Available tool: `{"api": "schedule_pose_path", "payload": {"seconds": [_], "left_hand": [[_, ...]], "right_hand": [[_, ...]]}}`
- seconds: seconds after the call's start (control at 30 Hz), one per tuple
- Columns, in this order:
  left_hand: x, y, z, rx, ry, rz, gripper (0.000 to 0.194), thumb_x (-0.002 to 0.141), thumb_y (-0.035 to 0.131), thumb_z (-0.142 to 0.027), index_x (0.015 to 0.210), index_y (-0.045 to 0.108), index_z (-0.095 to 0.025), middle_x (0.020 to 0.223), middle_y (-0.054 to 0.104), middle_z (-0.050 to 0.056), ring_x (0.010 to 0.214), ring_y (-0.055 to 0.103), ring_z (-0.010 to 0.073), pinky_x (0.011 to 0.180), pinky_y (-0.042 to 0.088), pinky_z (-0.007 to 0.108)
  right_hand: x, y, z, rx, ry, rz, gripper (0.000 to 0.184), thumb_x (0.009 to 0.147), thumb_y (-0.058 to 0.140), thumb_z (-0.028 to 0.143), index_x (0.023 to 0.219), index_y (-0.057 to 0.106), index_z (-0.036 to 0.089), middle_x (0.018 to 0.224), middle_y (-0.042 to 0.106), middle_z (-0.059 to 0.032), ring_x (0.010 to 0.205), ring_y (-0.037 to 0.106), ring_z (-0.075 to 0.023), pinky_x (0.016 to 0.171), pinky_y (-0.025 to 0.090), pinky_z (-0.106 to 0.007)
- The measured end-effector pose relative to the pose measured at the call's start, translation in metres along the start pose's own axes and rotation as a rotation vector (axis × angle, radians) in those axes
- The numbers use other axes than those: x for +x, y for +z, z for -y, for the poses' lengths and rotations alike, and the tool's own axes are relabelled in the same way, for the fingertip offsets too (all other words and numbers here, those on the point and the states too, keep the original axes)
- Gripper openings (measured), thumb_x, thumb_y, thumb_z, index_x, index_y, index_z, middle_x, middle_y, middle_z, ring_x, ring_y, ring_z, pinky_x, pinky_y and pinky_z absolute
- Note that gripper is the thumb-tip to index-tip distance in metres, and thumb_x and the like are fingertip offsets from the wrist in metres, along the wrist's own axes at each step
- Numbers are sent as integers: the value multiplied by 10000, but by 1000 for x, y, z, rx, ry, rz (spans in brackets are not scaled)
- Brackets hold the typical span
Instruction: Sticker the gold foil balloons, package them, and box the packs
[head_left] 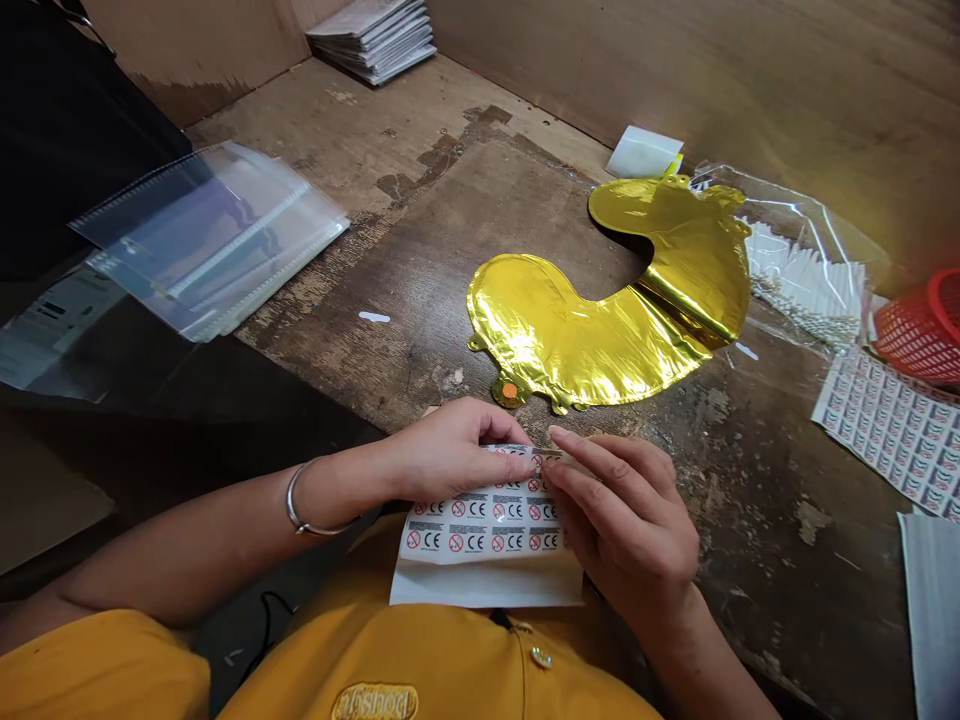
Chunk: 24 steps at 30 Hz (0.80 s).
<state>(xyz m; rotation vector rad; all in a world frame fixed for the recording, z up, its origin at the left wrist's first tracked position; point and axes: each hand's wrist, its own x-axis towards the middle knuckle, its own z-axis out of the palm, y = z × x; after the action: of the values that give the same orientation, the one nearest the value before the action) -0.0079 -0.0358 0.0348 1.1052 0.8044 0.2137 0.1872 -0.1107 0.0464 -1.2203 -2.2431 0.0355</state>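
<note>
Pinching a sheet of CE warning stickers between left hand and right hand, holding it taut to work one sticker free, just off the worktop's near edge; gold foil balloon lying flat beyond.

My left hand lies palm down with its fingers curled forward, a thin bangle around the wrist. My right hand angles in just beside it, its fingertips pinched close to my left fingers, both forearms converging.
</note>
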Motion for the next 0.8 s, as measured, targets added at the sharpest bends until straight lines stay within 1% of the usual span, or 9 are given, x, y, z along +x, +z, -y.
{"api": "schedule_pose_path", "payload": {"seconds": [0.1,0.2,0.27,0.37,0.4,0.47,0.63,0.7,0.8], "left_hand": [[1,-2,1,-10,9,-8,204,796,666,-321,850,701,-127,722,646,0,603,533,92,556,415,203],[0,-3,2,30,1,-2,254,795,671,-365,870,707,-125,724,654,9,591,532,97,536,406,207],[-1,-2,2,77,5,-2,277,802,665,-385,888,709,-125,724,659,11,587,533,99,522,396,204],[-2,-1,2,171,70,-21,246,817,653,-357,883,710,-128,751,678,13,634,553,103,551,405,200],[-2,0,2,209,102,-29,228,822,648,-341,877,710,-129,763,685,13,653,561,105,568,410,199],[-4,0,2,293,164,-42,203,836,635,-318,868,711,-132,771,693,10,681,571,106,594,414,199],[-7,-2,-1,474,248,-54,201,873,604,-312,860,709,-142,732,681,-8,663,562,96,584,378,196],[-8,-4,-2,515,256,-44,202,881,596,-309,857,707,-142,720,671,-11,649,552,94,576,365,197],[-8,-5,-2,570,280,-31,196,889,584,-301,866,705,-148,715,663,-16,642,543,92,575,353,201]], "right_hand": [[3,0,1,101,63,3,223,802,672,68,961,650,223,1086,728,-68,970,626,-231,854,508,-410],[6,-2,-2,134,216,17,205,830,670,144,1021,638,212,1060,705,-77,982,629,-220,868,514,-387],[8,-4,-6,183,311,100,211,852,666,219,1060,639,212,1002,700,-59,936,638,-196,811,524,-337],[10,-6,-10,331,382,218,74,870,651,244,943,661,238,843,683,2,793,635,-143,686,509,-259],[11,-6,-11,359,394,227,29,873,645,236,896,662,241,798,670,15,752,626,-131,663,498,-248],[12,-6,-10,373,409,220,48,878,637,221,839,660,239,740,646,27,696,608,-120,632,479,-239],[12,-8,-6,343,397,228,91,891,622,226,808,661,233,698,631,27,659,591,-114,607,462,-239],[12,-10,-7,341,384,237,53,893,621,237,883,673,231,748,658,16,699,612,-122,628,480,-244],[12,-12,-9,323,346,239,175,876,649,255,1047,664,222,869,697,-15,801,639,-149,680,515,-269]]}}
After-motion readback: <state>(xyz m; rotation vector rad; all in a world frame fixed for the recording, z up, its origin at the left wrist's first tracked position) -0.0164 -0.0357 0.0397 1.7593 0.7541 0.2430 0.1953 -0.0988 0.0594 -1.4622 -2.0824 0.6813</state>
